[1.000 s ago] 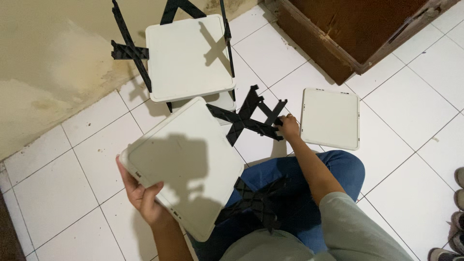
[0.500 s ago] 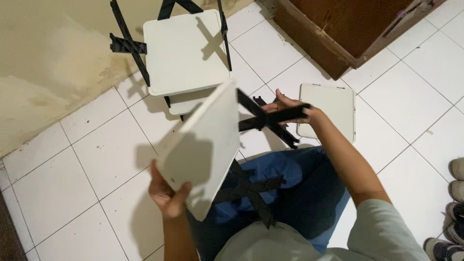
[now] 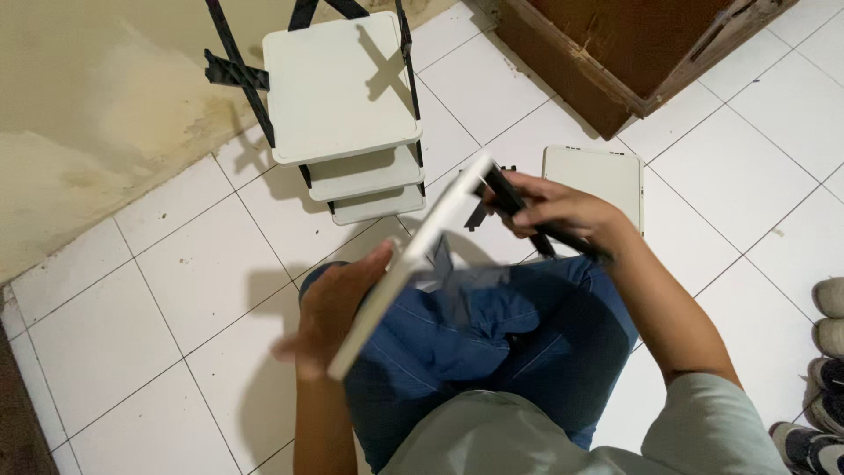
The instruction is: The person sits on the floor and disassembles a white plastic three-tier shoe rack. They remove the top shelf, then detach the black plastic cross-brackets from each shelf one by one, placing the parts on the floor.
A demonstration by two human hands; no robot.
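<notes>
Left hand (image 3: 338, 303) wrapped around the lower edge of a white panel (image 3: 413, 259), held edge-on and tilted over the lap in blue jeans (image 3: 492, 339); right hand (image 3: 554, 211) clenched on a black cross brace (image 3: 527, 215) pressed against the panel's upper end, just above the knees. On the white tiled floor (image 3: 176, 290) beyond, hard by the wall at its far edge, a small rack (image 3: 343, 88) with three white shelves stacked between black cross frames. Flat on the tiles just past the right hand, another white panel (image 3: 607, 176), near the brown wooden door frame (image 3: 615, 62); grey shoes (image 3: 826, 352) at the floor's right edge.
</notes>
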